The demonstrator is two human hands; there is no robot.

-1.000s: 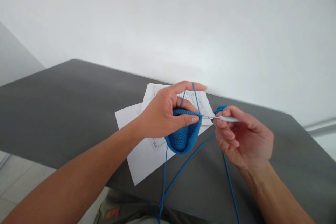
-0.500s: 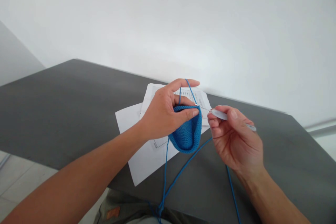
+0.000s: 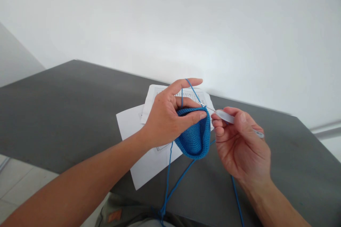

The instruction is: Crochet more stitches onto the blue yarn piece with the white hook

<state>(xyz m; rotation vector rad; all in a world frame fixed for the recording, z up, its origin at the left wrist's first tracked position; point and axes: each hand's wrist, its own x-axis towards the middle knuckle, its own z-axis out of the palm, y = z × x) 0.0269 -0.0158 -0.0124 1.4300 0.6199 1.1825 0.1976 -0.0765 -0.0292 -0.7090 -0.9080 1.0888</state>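
Between thumb and fingers, my left hand (image 3: 167,113) pinches the top edge of a blue crochet piece (image 3: 193,138), which is cup-shaped with its hollow side facing me. Blue yarn (image 3: 194,92) runs over my raised left index finger down to the edge. My right hand (image 3: 243,145) is closed around the pale grey handle of a crochet hook (image 3: 225,116). The hook's thin metal shaft reaches left to the edge of the piece, its tip by the yarn just past my left thumb. Whether a loop sits on the shaft is too small to tell.
White printed sheets (image 3: 135,170) lie on the dark grey table (image 3: 80,113) beneath and behind the crochet piece. Yarn strands (image 3: 167,177) hang down to my lap at the table's front edge. A white wall (image 3: 170,25) stands close behind the table.
Both hands have shifted slightly right, with the crochet piece and the hook. The hook's tip now shows farther past the edge, beside the yarn.
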